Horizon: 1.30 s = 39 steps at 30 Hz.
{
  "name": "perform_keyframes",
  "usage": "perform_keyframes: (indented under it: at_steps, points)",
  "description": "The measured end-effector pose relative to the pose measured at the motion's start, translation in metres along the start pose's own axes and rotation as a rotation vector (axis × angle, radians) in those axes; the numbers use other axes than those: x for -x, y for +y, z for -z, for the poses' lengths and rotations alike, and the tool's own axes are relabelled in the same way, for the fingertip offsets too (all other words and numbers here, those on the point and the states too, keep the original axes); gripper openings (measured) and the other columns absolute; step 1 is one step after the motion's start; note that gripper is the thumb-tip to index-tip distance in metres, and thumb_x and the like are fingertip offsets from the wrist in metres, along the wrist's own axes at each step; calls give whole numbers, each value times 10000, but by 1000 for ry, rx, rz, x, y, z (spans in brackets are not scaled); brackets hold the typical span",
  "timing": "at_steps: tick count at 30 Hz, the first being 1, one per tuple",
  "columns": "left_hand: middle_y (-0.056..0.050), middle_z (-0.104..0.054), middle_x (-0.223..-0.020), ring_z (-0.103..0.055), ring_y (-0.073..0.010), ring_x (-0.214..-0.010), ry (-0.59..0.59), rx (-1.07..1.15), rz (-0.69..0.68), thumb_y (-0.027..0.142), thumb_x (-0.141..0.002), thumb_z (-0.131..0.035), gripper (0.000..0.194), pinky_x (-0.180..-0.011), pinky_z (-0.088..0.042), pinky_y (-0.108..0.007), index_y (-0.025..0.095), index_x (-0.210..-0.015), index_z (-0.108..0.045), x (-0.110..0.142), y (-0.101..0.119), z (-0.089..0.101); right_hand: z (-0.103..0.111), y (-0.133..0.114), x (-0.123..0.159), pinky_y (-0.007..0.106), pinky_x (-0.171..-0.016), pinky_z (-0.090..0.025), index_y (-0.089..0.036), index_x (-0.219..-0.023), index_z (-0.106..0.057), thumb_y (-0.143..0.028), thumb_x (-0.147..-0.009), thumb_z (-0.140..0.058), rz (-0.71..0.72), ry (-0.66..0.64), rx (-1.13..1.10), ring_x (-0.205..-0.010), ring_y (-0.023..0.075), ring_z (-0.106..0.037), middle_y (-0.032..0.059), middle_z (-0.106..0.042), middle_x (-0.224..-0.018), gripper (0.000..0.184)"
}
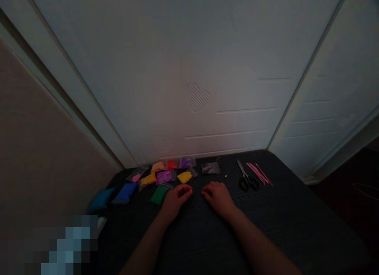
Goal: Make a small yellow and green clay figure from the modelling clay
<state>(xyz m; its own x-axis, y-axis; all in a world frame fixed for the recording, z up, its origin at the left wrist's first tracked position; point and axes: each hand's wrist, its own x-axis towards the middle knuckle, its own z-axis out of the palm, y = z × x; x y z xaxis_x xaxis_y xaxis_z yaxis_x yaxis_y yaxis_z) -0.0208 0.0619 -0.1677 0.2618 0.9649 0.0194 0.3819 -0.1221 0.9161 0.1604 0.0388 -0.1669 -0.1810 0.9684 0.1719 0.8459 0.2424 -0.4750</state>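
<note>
My left hand (174,198) rests over the dark table, thumb and fingers pinched together. A tiny orange-yellow bit, apparently modelling clay (191,190), shows at its fingertips. Across a small gap, my right hand (219,196) is also closed in a pinch; whether anything is in it is hidden. Just beside the left hand lies a green clay packet (159,195). Behind it are a yellow packet (184,177) and a magenta-purple packet (164,177). A small yellow crumb (226,176) lies on the table beyond the right hand.
Black-handled scissors (244,176) and several pink modelling tools (259,173) lie to the right. A dark packet (210,168) sits at the back. More coloured packets, including a blue one (126,193) and a teal one (101,200), line the left. A white panel (177,70) stands behind.
</note>
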Motion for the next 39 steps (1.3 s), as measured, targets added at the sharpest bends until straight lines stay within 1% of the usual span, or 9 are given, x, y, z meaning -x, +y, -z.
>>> perform_keyframes:
  at_steps: [4, 7, 16, 19, 22, 27, 33, 36, 39]
  points:
    - [-39, -629, -940, -557, -188, -897, -26, 61, 2, 366, -729, -482, 311, -815, -400, -324, 187, -967, -572, 1, 2, 4, 1, 0, 0, 272, -744, -313, -252, -892, -609, -325, -805, -417, -3, -26, -9, -851, 151, -508, 19, -593, -857, 223]
    - [-28, -636, -937, -553, -181, -909, -24, 70, 5, 354, -746, -462, 323, -845, -380, -335, 204, -1015, -560, 1, 1, 7, 1, 1, -1, 265, -742, -325, -255, -935, -598, -293, -821, -385, -6, -33, -25, -840, 145, -515, 21, -595, -865, 245]
    - [2, -598, -690, -547, -150, -673, -2, 33, 60, 394, -713, -497, 252, -626, -410, -255, 162, -740, -593, 1, 2, 9, -3, 7, -5, 254, -750, -362, -223, -943, -573, -222, -814, -364, -72, 53, -216, -838, 135, -525, 15, -589, -894, 246]
    - [-10, -613, -749, -552, -158, -734, -4, 73, 53, 385, -733, -474, 259, -683, -403, -271, 171, -809, -600, 0, 1, 9, -3, 7, -5, 249, -739, -371, -221, -924, -575, -229, -812, -366, -65, 65, -248, -820, 131, -530, 12, -590, -868, 237]
    - [-25, -616, -844, -552, -166, -802, 2, 148, 65, 362, -707, -522, 276, -727, -403, -278, 178, -903, -583, 0, -3, 7, -2, 7, -4, 253, -741, -372, -219, -905, -580, -230, -807, -373, -51, 72, -257, -817, 133, -531, 14, -591, -862, 229]
    - [-20, -601, -754, -560, -163, -723, 34, 162, 66, 349, -652, -586, 280, -661, -431, -271, 154, -854, -577, 1, -9, 7, -2, 7, -3, 259, -743, -377, -209, -898, -582, -231, -803, -376, -65, 70, -271, -818, 140, -531, 26, -585, -871, 228]
    - [-44, -613, -976, -538, -191, -923, 42, 160, 18, 348, -738, -487, 295, -844, -388, -347, 185, -963, -586, 2, 0, 9, -3, 6, -2, 246, -724, -388, -212, -890, -577, -244, -802, -370, -51, 116, -315, -803, 133, -532, 18, -574, -854, 227]
    - [-61, -603, -1018, -543, -190, -936, 87, 248, 38, 347, -762, -455, 326, -844, -400, -357, 167, -1014, -559, 1, 7, 11, -2, 5, -1, 247, -733, -391, -213, -873, -582, -241, -801, -366, -49, 141, -339, -811, 137, -534, 21, -572, -850, 229]
    - [-67, -606, -1005, -547, -188, -935, 139, 317, 30, 334, -751, -479, 327, -834, -411, -355, 159, -1020, -543, -3, 24, 14, -4, 7, -1, 251, -736, -397, -213, -873, -579, -238, -799, -358, -58, 168, -383, -818, 145, -540, 25, -577, -850, 235]
